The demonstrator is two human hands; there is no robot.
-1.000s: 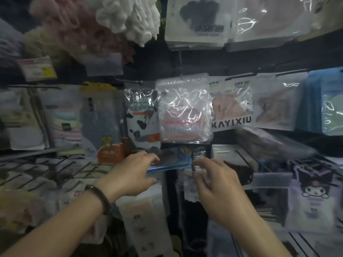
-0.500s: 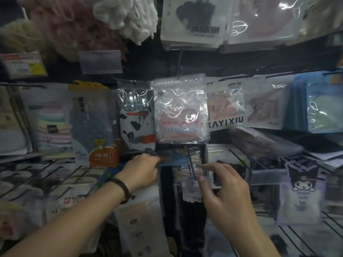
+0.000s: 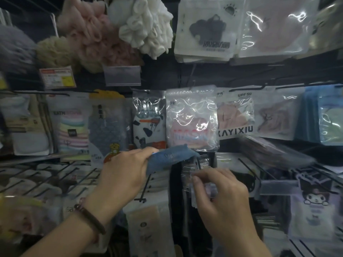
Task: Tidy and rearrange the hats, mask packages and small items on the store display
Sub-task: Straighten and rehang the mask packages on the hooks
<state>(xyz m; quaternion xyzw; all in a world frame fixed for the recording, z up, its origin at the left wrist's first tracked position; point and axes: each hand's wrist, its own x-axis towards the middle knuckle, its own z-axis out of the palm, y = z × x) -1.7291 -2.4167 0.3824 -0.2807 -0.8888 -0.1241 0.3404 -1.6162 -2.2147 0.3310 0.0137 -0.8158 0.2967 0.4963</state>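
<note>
My left hand (image 3: pixel 124 171) grips the left end of a blue package (image 3: pixel 170 157), which lies nearly flat and bent just below a clear mask package with pink masks (image 3: pixel 192 119). My right hand (image 3: pixel 220 193) pinches a small clear plastic packet (image 3: pixel 194 167) that hangs around a black display hook under the blue package. To the left of the pink masks hangs a cow-print package (image 3: pixel 148 123), and to their right a KAYIXIU mask package (image 3: pixel 235 117).
Fluffy pink, cream and white items (image 3: pixel 115 32) hang at the top. More mask packages (image 3: pixel 204 28) fill the upper right. Black wire hooks (image 3: pixel 55 175) jut out at lower left. A cartoon-character package (image 3: pixel 315 204) hangs at lower right, blue packages (image 3: pixel 326 115) at far right.
My left hand has lifted the blue package and drawn it toward me, so more of it shows. My right hand has closed its fingers on the small clear packet.
</note>
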